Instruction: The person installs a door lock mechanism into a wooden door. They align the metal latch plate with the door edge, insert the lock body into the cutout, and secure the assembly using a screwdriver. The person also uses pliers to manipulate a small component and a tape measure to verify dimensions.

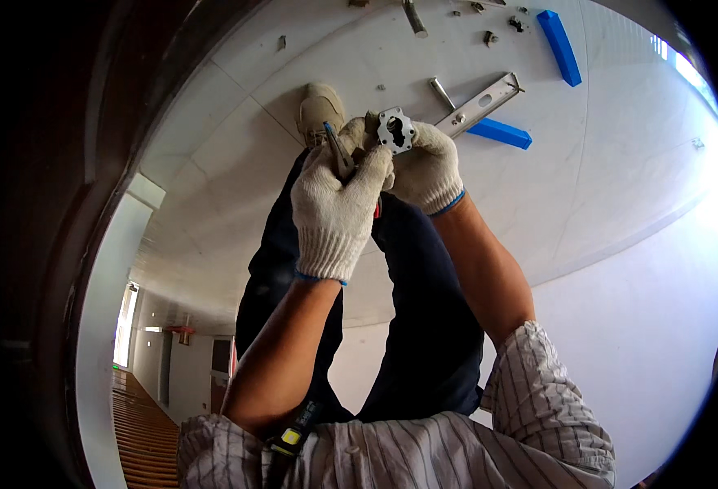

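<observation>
Left hand (pixel 334 186): closed round tool (pixel 339 153), thumb at plate (pixel 407 132). Right hand (pixel 428 169): gripping plate's edge. Work seemingly unfinished; bar (pixel 472 111), plate's two o'clock, detached.

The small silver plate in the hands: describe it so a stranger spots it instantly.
On the pale floor, find the beige shoe. Just right of it in the view is a small silver plate, held between the gloved left hand and right hand. Unlike the longer silver bar lying on the floor, it is compact, with an irregular dark cutout and little holes around its rim.
</observation>
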Tool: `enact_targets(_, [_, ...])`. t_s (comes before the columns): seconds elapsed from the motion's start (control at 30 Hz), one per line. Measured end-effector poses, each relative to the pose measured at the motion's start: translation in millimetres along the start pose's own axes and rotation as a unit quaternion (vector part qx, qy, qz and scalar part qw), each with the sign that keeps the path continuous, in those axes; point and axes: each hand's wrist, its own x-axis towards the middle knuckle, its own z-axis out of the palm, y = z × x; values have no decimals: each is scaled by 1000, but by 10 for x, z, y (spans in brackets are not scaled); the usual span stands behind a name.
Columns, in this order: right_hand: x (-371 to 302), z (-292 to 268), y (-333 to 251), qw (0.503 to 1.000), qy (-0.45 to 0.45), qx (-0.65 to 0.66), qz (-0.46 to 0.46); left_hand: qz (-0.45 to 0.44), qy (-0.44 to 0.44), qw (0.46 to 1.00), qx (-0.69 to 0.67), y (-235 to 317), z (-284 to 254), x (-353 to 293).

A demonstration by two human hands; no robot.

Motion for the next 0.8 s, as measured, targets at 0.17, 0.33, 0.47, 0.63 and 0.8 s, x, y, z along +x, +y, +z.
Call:
enact_targets(0.17, [100, 8, -3, 995, 69, -56, -45, 32, 24, 998, 46, -8, -26, 51])
enact_targets(0.33, [406, -453, -562, 883, 310, -244, -254, 46, 66, 991, 109, 151, -45, -30])
enact_targets(0.47, [617, -448, -1135, 496, 482, -617, -375, 53, 55, 991, 114, 220, -98, -28])
enact_targets(0.63, [1009, -218, -1614, 292, 408, -728, -467, 59, 49, 995, 68, 388, -141, 4])
enact_targets(0.8, [1659, 416, -2044, 202, 402, -805, -385, 49, 49, 995, 67, 515, -272, 27])
